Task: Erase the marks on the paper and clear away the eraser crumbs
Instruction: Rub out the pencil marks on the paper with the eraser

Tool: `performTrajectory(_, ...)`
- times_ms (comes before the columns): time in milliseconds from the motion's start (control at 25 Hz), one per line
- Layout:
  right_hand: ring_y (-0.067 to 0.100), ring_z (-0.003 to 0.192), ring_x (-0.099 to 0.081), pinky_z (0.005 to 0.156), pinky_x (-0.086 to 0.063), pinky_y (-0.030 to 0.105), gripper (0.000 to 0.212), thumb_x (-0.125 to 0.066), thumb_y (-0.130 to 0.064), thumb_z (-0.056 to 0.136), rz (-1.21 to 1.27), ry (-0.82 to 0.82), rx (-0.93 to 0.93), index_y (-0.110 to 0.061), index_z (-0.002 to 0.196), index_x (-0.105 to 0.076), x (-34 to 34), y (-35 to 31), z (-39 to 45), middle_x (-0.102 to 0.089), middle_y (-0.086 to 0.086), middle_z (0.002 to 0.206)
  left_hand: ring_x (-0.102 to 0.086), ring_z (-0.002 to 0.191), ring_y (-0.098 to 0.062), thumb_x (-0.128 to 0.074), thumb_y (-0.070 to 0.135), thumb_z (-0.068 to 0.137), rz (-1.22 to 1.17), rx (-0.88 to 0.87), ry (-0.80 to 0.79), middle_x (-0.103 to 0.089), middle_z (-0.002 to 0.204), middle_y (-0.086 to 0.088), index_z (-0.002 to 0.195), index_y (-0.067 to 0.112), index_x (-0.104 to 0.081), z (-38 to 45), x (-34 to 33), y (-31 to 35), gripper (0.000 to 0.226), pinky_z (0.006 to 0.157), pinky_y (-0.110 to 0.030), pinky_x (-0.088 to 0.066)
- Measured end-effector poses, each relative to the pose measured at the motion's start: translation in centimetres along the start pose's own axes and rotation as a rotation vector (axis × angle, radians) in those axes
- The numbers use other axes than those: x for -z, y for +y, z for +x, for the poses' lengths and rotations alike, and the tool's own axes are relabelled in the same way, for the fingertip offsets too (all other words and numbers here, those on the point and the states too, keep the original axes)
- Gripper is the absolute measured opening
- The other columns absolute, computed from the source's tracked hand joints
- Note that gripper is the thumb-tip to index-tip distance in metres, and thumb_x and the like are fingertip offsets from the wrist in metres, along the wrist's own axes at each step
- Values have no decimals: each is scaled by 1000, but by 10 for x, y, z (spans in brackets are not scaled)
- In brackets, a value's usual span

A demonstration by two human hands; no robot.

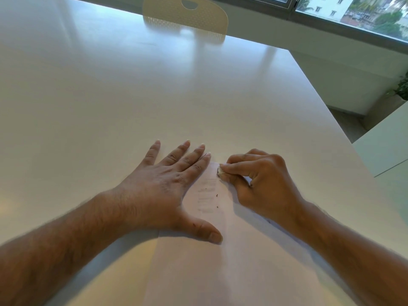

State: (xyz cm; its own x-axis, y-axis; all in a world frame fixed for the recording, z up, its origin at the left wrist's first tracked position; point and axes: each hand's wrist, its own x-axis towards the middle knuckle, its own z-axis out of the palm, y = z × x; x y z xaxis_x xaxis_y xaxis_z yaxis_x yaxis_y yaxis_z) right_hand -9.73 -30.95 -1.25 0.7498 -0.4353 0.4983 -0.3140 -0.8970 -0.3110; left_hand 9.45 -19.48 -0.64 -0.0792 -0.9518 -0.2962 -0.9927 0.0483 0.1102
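A white sheet of paper lies on the white table in front of me. My left hand presses flat on the paper's left side, fingers spread. My right hand pinches a small whitish eraser between thumb and fingers, its tip touching the paper near the top edge. Faint pencil lines run down the sheet between my hands. A few dark eraser crumbs lie on the paper beside those lines.
A cream perforated chair back stands at the table's far edge. The table's right edge runs diagonally, with another white surface beyond it. A window and a plant are at the right.
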Motion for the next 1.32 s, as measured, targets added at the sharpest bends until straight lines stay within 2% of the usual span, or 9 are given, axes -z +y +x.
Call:
performTrajectory(120,23,59,-62,64,-52,34,17,-70,-12,90,-31,-9,16,-12,77,-81,-1,-2,1,-73,-1,69,47,140,-5,-20,110,47,7,5,-15,46,155,19,149,34,37,0,1,0,140,120,-54,22)
performTrajectory(280,22,66,-61,66,-52,32,15,-69,-7,91,-15,-76,91,-15,84,-80,12,-26,-27,-73,-3,78,46,140,-6,-23,110,49,6,10,-34,45,155,18,150,33,36,1,2,1,141,119,-55,22)
performTrajectory(440,23,67,-64,63,-54,29,11,-71,-6,88,5,-95,144,-11,91,-81,24,-41,-53,-77,0,86,47,139,-6,-24,110,46,-6,11,-44,45,155,19,150,34,36,1,2,-1,142,119,-55,23)
performTrajectory(640,20,66,-62,68,-53,25,12,-71,-6,88,-50,-38,70,-12,86,-81,15,-24,-36,-76,-3,81,47,139,-6,-26,110,47,-18,15,-51,45,155,19,150,35,36,1,2,0,141,119,-55,23)
performTrajectory(720,22,67,-61,65,-53,28,11,-70,-8,90,-24,-51,85,-11,89,-81,17,-29,-44,-75,-2,83,47,139,-6,-26,110,47,-19,14,-50,45,155,19,150,34,37,1,2,0,142,119,-55,23)
performTrajectory(840,21,69,-63,64,-54,27,14,-67,-12,92,22,-57,144,-10,92,-81,22,-36,-52,-77,-1,88,47,139,-5,-26,110,46,-19,13,-48,45,155,20,150,34,37,1,2,0,142,119,-55,23)
performTrajectory(960,22,65,-63,64,-54,31,12,-71,-6,88,-27,-60,117,-12,85,-81,16,-25,-34,-76,-2,81,48,139,-6,-27,109,48,-22,13,-59,46,155,19,149,34,37,1,3,-1,142,119,-55,23)
performTrajectory(1120,23,60,-63,62,-55,35,14,-70,-9,88,-50,-46,61,-12,80,-81,5,-7,-1,-75,-1,73,48,139,-6,-28,108,49,-12,16,-62,46,155,18,150,34,37,1,3,0,141,118,-55,23)
performTrajectory(1320,25,66,-61,64,-53,35,13,-69,-7,91,-10,-101,125,-12,86,-79,9,-29,-24,-74,0,79,47,140,-7,-26,108,48,-15,13,-61,45,156,18,150,33,36,2,4,0,141,119,-56,23)
